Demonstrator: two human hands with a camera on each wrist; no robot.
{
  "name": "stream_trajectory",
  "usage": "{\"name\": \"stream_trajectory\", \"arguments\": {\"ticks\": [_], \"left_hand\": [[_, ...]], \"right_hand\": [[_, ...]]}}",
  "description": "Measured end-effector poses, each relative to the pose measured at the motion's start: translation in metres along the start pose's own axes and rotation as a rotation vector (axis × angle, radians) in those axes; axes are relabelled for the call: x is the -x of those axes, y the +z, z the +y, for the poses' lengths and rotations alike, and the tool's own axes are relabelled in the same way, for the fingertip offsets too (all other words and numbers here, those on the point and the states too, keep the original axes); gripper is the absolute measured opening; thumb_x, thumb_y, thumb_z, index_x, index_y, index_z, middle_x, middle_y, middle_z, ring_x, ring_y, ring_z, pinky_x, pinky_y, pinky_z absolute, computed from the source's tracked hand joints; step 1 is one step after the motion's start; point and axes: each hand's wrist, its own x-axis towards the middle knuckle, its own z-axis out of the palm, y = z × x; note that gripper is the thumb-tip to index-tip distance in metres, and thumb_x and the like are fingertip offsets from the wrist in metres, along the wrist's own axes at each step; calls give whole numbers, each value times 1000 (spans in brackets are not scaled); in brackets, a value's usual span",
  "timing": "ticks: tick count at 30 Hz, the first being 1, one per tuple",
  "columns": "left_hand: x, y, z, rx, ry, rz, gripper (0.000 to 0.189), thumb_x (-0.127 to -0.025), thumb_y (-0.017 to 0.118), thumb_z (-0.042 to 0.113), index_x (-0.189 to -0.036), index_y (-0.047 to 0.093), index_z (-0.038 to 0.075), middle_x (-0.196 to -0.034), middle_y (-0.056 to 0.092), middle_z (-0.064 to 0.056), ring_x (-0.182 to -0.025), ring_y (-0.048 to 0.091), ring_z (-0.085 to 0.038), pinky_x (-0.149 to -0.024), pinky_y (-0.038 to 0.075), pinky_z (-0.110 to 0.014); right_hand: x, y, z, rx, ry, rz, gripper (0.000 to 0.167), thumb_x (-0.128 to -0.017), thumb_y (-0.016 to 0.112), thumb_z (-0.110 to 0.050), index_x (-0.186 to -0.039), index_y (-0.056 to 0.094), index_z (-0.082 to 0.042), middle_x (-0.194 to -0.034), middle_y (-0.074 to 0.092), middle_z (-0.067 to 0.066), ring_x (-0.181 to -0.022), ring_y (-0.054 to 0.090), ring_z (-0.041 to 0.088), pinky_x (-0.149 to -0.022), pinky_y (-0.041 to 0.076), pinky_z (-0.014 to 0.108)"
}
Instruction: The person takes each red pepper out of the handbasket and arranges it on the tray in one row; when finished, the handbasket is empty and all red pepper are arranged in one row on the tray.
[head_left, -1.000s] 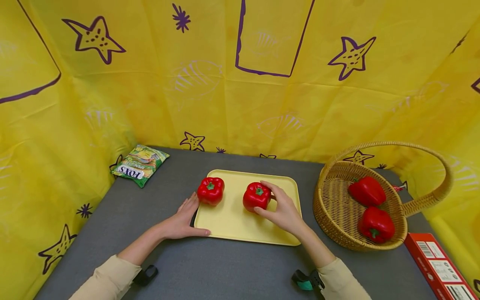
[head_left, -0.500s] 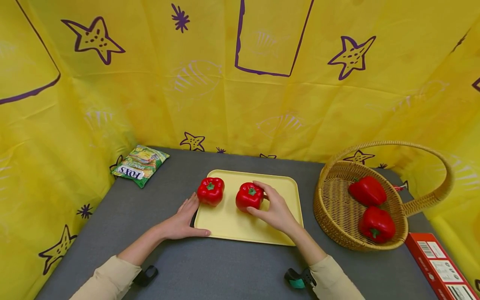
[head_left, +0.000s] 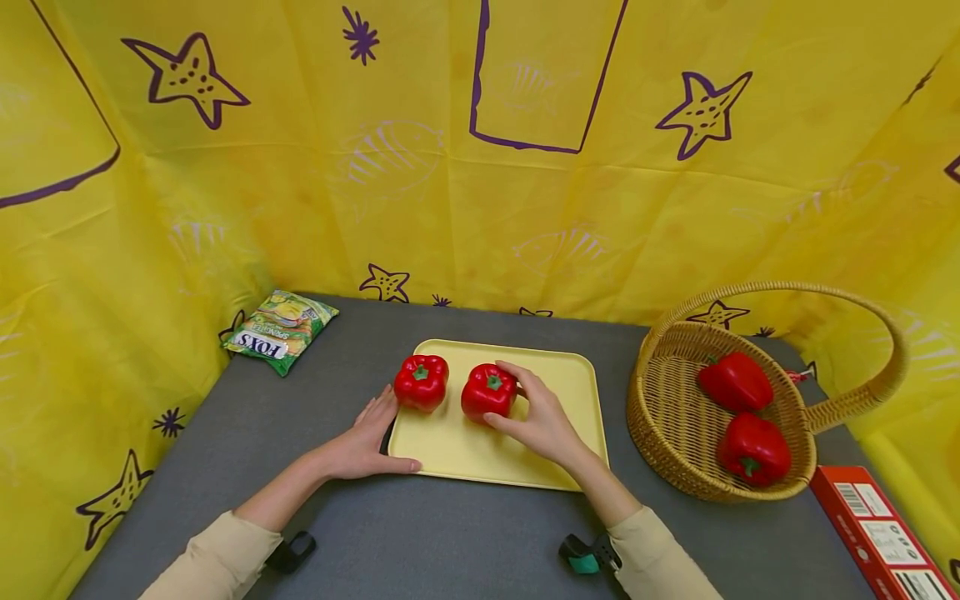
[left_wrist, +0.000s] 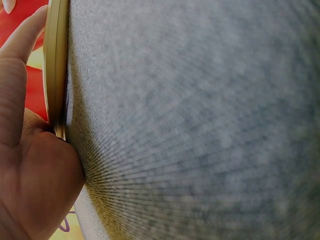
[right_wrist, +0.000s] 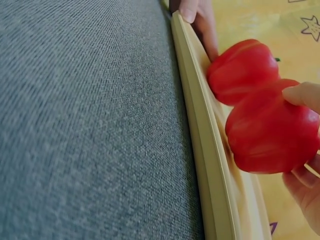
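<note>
On your table (head_left: pixel 435 533), the tray (head_left: pixel 558 379) bears the left bell pepper (head_left: pixel 422 383) at its left end; right of that, your right hand (head_left: pixel 540 425) holds another bell pepper (head_left: pixel 482 396). Right of the tray, the wicker basket (head_left: pixel 678 442) contains a rear pepper (head_left: pixel 735 382) and a front pepper (head_left: pixel 753 450); the box (head_left: pixel 881 525) lies at its near right, the Fox's packet (head_left: pixel 281 329) behind-left of the tray.

Rounded red peppers (head_left: pixel 486 400) look smooth and glossy, the rectangular yellow plastic-looking tray (head_left: pixel 457 450) smooth, the grey cloth-covered tabletop (head_left: pixel 427 542) matt.
</note>
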Motion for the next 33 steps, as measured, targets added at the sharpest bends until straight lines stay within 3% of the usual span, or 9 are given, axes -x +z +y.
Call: {"name": "stream_trajectory", "arguments": {"ticks": [33], "left_hand": [[1,-2,3,11,7,1,116,-79,77,50,-155,5,0,-161,4,-20,-147,-6,-39,-113,0,-60]], "right_hand": [[-14,16,0,-66,-62,-68,73,-82,80,-18,-145,42,-12,-140,49,0,-129,46,15,-104,42,36]]}}
